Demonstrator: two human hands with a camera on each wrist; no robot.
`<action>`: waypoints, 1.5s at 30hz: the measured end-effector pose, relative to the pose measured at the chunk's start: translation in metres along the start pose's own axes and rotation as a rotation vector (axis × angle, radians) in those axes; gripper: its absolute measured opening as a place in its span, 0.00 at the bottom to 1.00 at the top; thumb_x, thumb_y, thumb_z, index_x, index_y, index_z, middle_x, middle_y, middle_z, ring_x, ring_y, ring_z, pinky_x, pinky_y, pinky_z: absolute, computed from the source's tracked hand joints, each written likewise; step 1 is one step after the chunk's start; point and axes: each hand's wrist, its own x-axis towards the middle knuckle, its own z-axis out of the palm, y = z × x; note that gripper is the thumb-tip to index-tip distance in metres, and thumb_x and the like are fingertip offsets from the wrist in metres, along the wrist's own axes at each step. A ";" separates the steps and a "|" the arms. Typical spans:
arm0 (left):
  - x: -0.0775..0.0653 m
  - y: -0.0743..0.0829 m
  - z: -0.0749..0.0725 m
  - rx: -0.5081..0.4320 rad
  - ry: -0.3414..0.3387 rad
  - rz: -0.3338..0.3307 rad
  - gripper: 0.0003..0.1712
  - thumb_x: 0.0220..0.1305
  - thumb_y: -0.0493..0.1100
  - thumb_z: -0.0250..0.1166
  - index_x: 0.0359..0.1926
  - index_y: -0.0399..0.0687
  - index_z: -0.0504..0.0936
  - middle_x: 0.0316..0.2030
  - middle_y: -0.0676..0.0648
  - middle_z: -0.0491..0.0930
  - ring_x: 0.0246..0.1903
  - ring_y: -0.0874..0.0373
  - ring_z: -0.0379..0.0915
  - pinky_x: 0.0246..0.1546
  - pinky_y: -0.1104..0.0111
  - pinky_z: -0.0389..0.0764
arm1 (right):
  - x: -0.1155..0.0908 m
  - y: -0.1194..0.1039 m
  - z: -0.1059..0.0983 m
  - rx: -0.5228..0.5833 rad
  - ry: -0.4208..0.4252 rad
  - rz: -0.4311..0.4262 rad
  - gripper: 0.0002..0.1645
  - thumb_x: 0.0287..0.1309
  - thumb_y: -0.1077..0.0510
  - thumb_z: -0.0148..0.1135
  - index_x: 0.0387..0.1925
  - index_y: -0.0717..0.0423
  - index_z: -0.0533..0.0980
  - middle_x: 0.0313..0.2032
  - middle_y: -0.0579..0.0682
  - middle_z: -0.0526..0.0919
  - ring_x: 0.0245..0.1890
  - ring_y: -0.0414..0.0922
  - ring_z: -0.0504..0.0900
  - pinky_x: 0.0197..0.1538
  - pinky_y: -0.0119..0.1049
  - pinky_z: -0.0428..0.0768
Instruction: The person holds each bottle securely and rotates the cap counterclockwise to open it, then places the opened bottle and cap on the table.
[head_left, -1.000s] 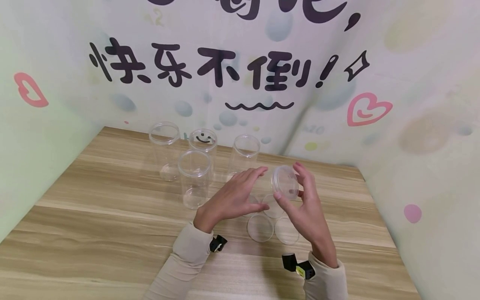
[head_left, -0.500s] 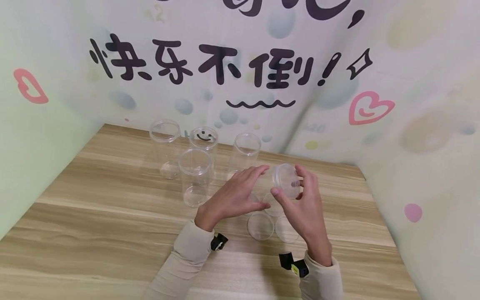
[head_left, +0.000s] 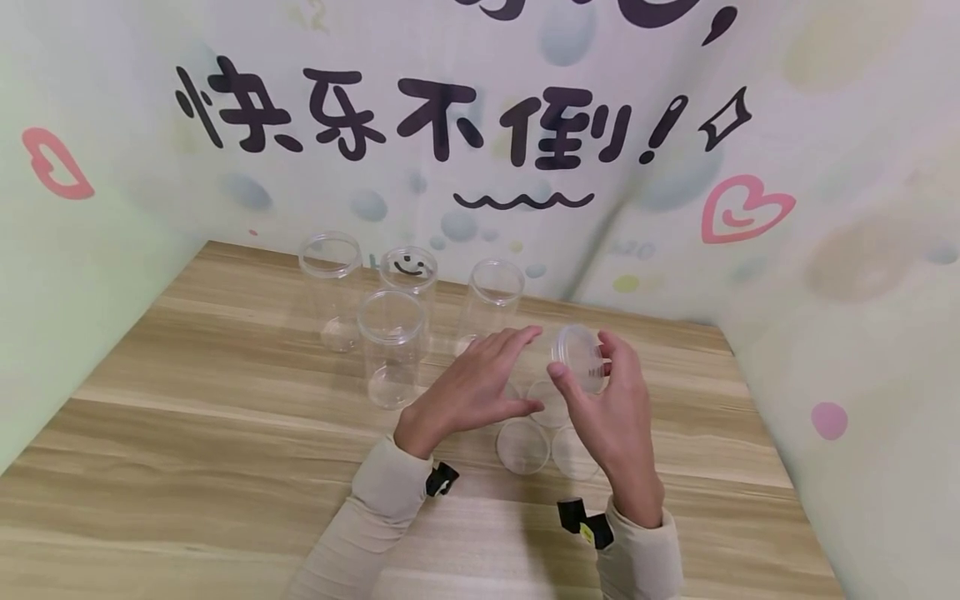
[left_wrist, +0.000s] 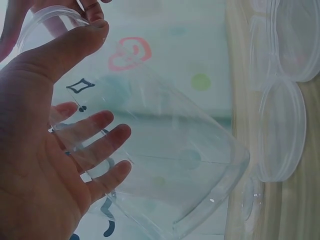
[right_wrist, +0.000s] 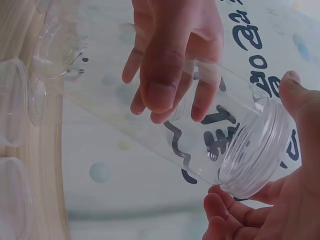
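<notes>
Between the hands lies a tilted clear plastic jar [right_wrist: 150,135], its base pointing away to the left in the head view. My left hand [head_left: 476,379] grips the jar's body, with the thumb on one side and the fingers curled round the other. At the jar's mouth end is a clear round lid [head_left: 579,358] with a ridged rim. My right hand [head_left: 611,408] holds this lid by its edge, with the thumb on the near side and the fingers on the far side. In the right wrist view, the right thumb and fingers flank the lid.
Several uncapped clear jars [head_left: 392,354] stand upright at the back left of the wooden table [head_left: 187,467]. Several round clear lids [head_left: 522,447] lie flat below the hands. A printed cloth wall [head_left: 300,192] rises behind the table.
The right hand has turned slightly at the lid, its thumb shifting a little upward and its wrist moving slightly inward. The left hand keeps its hold on the jar. The head view has tilted slightly.
</notes>
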 end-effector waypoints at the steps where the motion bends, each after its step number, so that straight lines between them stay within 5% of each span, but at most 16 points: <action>1: 0.000 0.000 0.000 0.002 0.000 0.000 0.52 0.55 0.60 0.73 0.73 0.44 0.60 0.66 0.45 0.71 0.66 0.53 0.66 0.65 0.54 0.68 | 0.000 -0.001 0.000 -0.001 0.000 0.004 0.46 0.55 0.44 0.72 0.67 0.64 0.65 0.56 0.61 0.74 0.48 0.57 0.74 0.46 0.50 0.73; 16: 0.000 0.001 0.000 0.011 -0.007 -0.009 0.52 0.55 0.60 0.73 0.73 0.45 0.61 0.65 0.46 0.72 0.65 0.54 0.67 0.64 0.53 0.70 | -0.001 -0.004 -0.002 0.038 -0.044 0.054 0.45 0.57 0.43 0.70 0.67 0.62 0.65 0.58 0.58 0.72 0.49 0.52 0.72 0.43 0.44 0.76; 45: -0.001 -0.001 -0.003 -0.002 -0.016 -0.015 0.52 0.55 0.59 0.73 0.73 0.44 0.59 0.65 0.45 0.71 0.66 0.54 0.66 0.66 0.54 0.68 | -0.001 0.001 -0.004 0.094 -0.039 0.003 0.42 0.59 0.48 0.69 0.68 0.59 0.64 0.59 0.56 0.72 0.50 0.51 0.72 0.42 0.40 0.72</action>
